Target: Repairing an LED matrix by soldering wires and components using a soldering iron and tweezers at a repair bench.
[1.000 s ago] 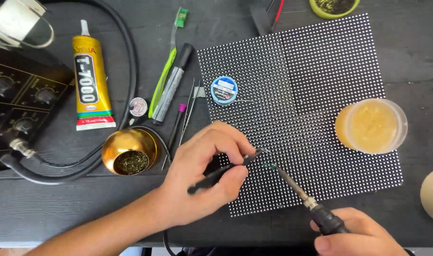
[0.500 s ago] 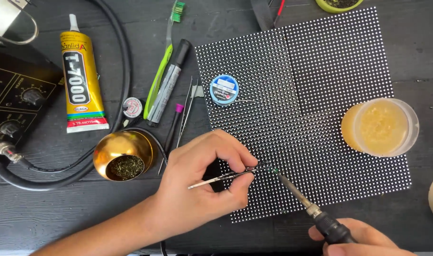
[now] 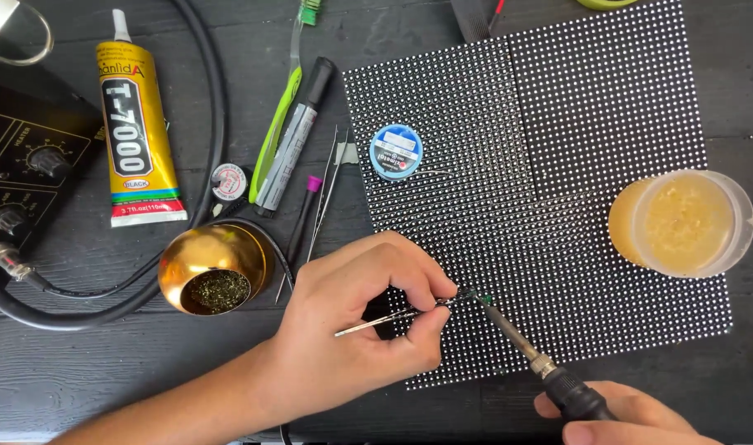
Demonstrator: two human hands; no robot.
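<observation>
Both tools meet on the panel (image 3: 558,165): left hand (image 3: 351,330) pinches tweezers (image 3: 393,315), right hand (image 3: 632,416) grips the iron (image 3: 525,350).

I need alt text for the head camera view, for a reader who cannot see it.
A left hand holds tweezers and a right hand holds a soldering iron; both tips meet on a black dotted panel. A gold bowl, yellow glue tube and amber jar lie nearby.

Left hand (image 3: 351,330) pinched, right hand (image 3: 632,416) fisted.
</observation>
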